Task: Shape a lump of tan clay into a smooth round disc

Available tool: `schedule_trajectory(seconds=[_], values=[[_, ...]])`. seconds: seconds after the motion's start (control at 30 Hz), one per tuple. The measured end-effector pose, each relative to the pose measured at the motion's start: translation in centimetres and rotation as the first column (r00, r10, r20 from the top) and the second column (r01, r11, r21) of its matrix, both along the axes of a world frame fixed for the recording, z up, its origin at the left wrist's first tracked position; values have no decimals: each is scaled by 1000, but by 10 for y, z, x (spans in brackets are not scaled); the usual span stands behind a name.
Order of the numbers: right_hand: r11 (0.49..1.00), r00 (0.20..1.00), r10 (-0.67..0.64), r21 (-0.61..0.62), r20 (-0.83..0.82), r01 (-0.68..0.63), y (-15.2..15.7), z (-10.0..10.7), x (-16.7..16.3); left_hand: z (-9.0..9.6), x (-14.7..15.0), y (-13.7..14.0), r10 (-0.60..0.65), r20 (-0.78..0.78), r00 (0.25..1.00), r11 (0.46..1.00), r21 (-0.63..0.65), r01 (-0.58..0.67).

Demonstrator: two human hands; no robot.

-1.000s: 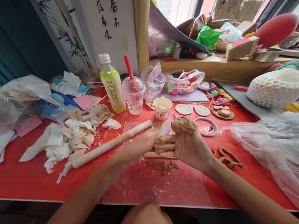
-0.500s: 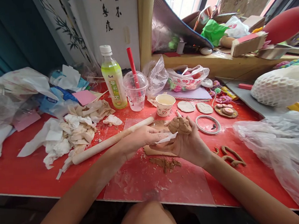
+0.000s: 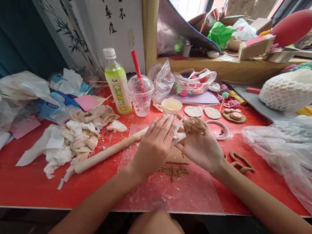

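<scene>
My right hand [image 3: 201, 147] is palm up, cradling a rough lump of brown clay [image 3: 194, 124] towards its fingertips. Across its fingers lies my left hand [image 3: 158, 140], back upward, its fingers long and close together. A crumpled white tissue [image 3: 179, 132] is pressed between the two hands, partly covered by my left fingers. Below them a flat clay slab [image 3: 177, 155] and dark clay crumbs [image 3: 174, 171] rest on a clear sheet [image 3: 167, 195]. Just behind my left fingertips stands a paper cup [image 3: 172, 106] of cloudy liquid.
A rolling pin [image 3: 111, 152] lies left of my hands beside crumpled tissues [image 3: 76, 137]. Behind stand a green drink bottle [image 3: 117, 85] and a plastic cup [image 3: 141, 96]. To the right are a pale ring [image 3: 227, 136], clay coils [image 3: 242, 162] and a clear plastic bag [image 3: 280, 154].
My left hand has moved right and turned back-up, its fingers now over my right fingers with the tissue. The clay lump has shifted slightly right and up in my right hand.
</scene>
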State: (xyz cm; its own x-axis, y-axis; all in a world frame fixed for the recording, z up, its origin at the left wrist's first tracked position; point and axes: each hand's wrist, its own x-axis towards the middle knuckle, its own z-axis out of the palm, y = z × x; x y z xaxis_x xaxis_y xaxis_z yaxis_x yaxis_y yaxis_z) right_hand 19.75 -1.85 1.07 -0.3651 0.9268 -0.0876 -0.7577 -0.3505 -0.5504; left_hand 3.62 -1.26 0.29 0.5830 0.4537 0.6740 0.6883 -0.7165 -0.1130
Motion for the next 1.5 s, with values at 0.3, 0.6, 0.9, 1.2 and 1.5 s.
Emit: schedule_trajectory(seconds=[0.3,0.6,0.9,1.2,1.5], values=[[999,993,3,49,-115,2,-6,5,-1,-8,2,2,-113,122,986,988,-90,125],[999,998,-20,25,-53,22,-5,2,0,-16,3,0,-244,117,963,952,-161,261],[999,1000,-22,45,22,21,-5,-2,2,-13,-3,1,-429,168,887,863,-216,458],[996,996,75,45,-49,-73,-4,-4,3,-6,-2,-6,-606,257,753,671,-344,657],[1000,1000,11,18,-7,-11,-5,4,4,54,-44,4,118,911,395,773,-334,540]])
